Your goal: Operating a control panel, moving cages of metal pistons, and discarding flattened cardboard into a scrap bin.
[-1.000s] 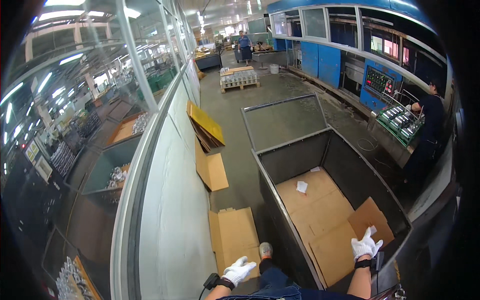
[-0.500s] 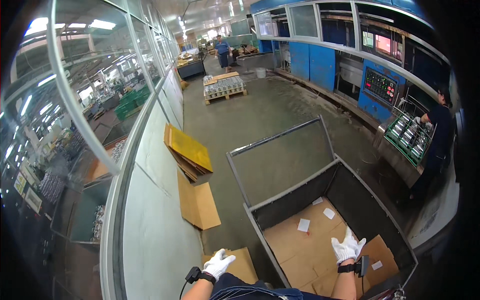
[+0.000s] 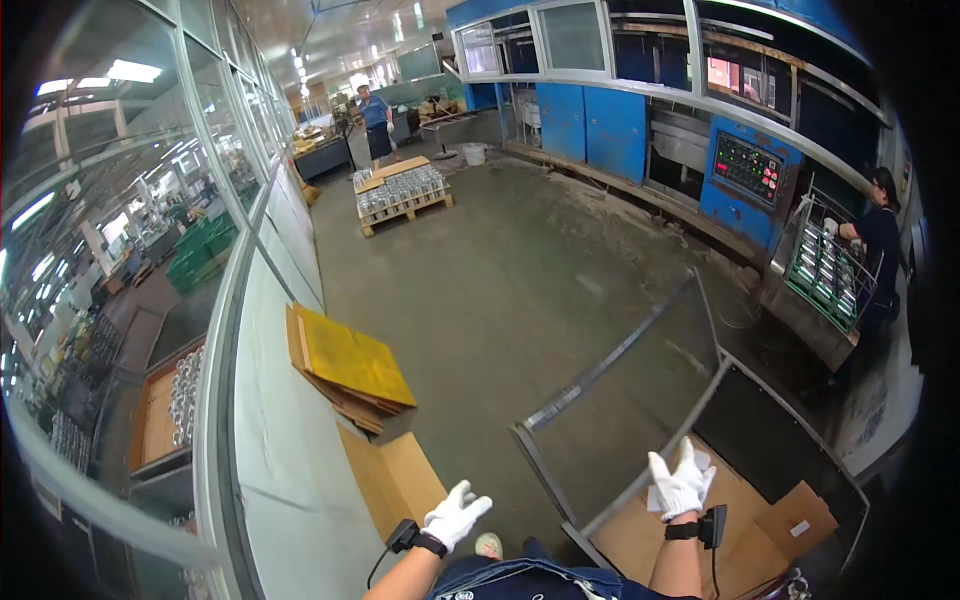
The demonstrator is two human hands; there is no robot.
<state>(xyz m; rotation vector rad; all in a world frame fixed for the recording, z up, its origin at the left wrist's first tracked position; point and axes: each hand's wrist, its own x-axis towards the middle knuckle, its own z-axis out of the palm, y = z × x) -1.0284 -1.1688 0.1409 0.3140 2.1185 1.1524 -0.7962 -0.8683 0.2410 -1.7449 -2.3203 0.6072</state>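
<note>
My left hand [image 3: 456,516], in a white glove, hangs with fingers spread over the floor beside the left wall. It is nearest to an opened cardboard sheet [image 3: 392,478] leaning there, and nothing is in it. My right hand [image 3: 682,482], gloved too, is raised with its fingers apart above a dark metal bin [image 3: 790,408]. Brown cardboard [image 3: 735,520] lines the bottom of that bin, with small white papers partly hidden behind the right hand. A folded-out metal frame [image 3: 610,366] stands at the bin's far side. Both wrists carry black straps with small devices.
Yellow-faced boards [image 3: 355,360] lean on the left wall [image 3: 262,400]. Farther off, a wooden pallet [image 3: 410,212] carries rows of metal parts, with a person in blue [image 3: 375,125] behind it. At right, another person [image 3: 882,240] handles a green crate [image 3: 825,275] of shiny cylinders near a blue control cabinet [image 3: 745,180].
My view has turned and shifted, so the bin sits farther right and lower. Both hands stay empty. The far person has walked nearer to the pallet.
</note>
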